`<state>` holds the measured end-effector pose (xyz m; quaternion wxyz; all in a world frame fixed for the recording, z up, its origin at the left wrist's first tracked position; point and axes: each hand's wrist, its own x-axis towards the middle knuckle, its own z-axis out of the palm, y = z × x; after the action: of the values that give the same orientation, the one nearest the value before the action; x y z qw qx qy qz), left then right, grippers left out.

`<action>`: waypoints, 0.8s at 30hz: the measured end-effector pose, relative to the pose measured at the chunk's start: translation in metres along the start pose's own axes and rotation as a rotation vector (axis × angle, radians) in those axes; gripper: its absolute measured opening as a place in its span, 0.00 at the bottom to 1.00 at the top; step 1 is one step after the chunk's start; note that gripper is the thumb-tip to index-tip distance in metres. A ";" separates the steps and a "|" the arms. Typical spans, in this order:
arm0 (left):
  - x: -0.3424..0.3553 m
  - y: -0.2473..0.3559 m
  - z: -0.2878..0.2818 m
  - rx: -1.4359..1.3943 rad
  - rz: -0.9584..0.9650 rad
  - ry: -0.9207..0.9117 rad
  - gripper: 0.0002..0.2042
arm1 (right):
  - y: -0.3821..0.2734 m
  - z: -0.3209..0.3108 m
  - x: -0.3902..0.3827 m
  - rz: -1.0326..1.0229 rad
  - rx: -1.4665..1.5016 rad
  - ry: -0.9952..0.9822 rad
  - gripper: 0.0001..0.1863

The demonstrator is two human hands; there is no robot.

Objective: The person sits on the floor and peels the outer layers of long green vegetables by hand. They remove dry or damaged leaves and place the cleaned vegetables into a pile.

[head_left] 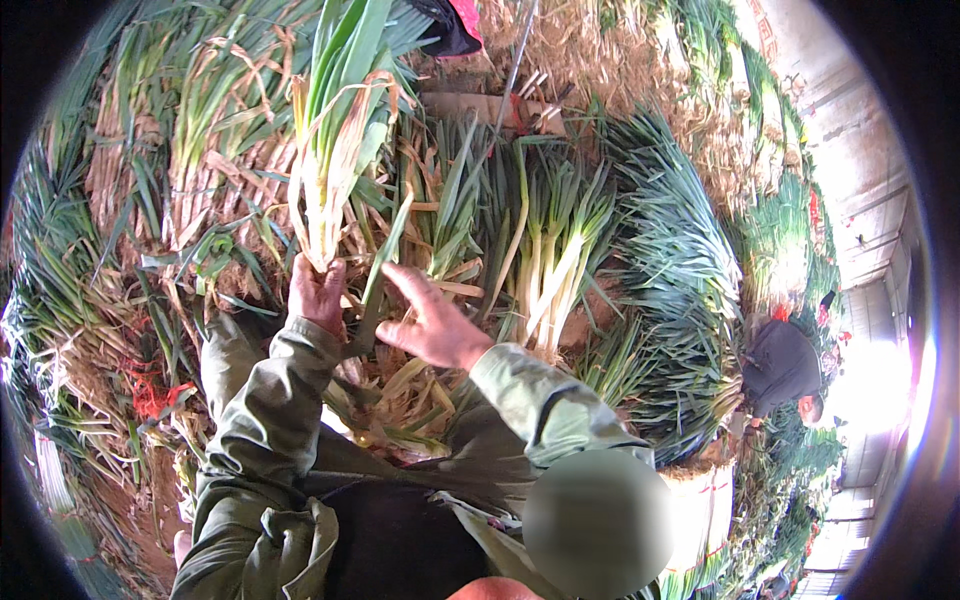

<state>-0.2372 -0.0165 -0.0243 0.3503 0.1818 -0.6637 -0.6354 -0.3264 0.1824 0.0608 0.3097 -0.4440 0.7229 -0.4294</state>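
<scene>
My left hand (318, 292) is closed round the lower end of a green onion stalk (325, 210), which stands up away from me. Its green leaves fan out at the top, with dry, yellowed leaves hanging along its side. To its right, my right hand (432, 318) is spread, thumb and fingers apart. A loose green leaf (385, 255) is just past its fingertips; whether they touch is unclear. Beyond my right hand lie several cleaned green onions (545, 280) with pale stems. Peeled leaf scraps (400, 400) lie below my hands.
Untrimmed green onions (180, 150) with brown leaves are heaped at the left and far side. A thick row of green onions (670, 220) curves along the right. Red ties (150, 390) lie at the left. A person in dark clothing (782, 365) is bent over at the far right.
</scene>
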 end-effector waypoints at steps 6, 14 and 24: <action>-0.017 0.046 -0.005 -0.182 -0.037 0.114 0.13 | 0.030 0.110 -0.016 -0.144 -0.319 -0.022 0.31; -0.024 0.040 -0.016 -0.274 -0.079 0.278 0.11 | 0.088 0.124 -0.078 0.592 -0.809 -0.340 0.13; -0.049 0.015 0.016 -0.702 -0.437 0.361 0.13 | 0.026 0.137 -0.063 0.284 0.324 0.134 0.20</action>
<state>-0.2114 0.0307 -0.0206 0.3584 0.2957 -0.2825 -0.8392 -0.1966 0.1985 -0.0185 0.3856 -0.2530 0.7187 -0.5204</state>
